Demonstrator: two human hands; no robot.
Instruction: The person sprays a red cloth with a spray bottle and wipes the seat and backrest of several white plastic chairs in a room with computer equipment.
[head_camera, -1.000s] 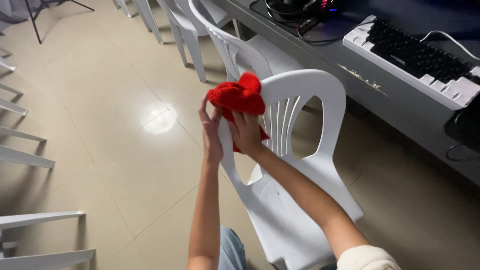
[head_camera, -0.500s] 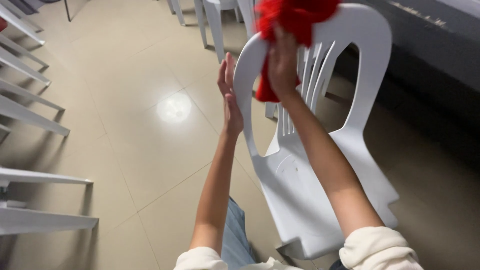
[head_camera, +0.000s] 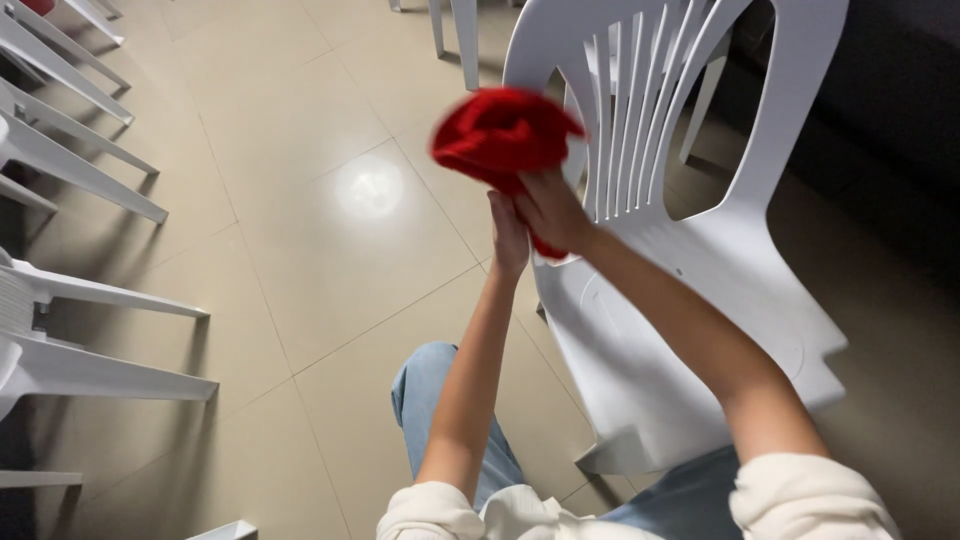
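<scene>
Item: right hand (head_camera: 553, 212), closed around a bunched red cloth (head_camera: 505, 137). Left hand (head_camera: 508, 238), fingers extended, pressed alongside it; grip not discernible. Beyond both: white plastic chair (head_camera: 700, 330), slatted back just past the cloth. Step, as judged: wiping the backrest edge; next stroke calls for firm contact. Since the earlier frame, cloth and hands sit lower.

The cloth (head_camera: 503, 135) is bright red, plain; the chair (head_camera: 700, 300) is white, its back slatted; the floor tiles (head_camera: 300, 220) are beige, glossy; the jeans (head_camera: 440, 400) are light blue; the sleeves (head_camera: 800, 500) are cream.
</scene>
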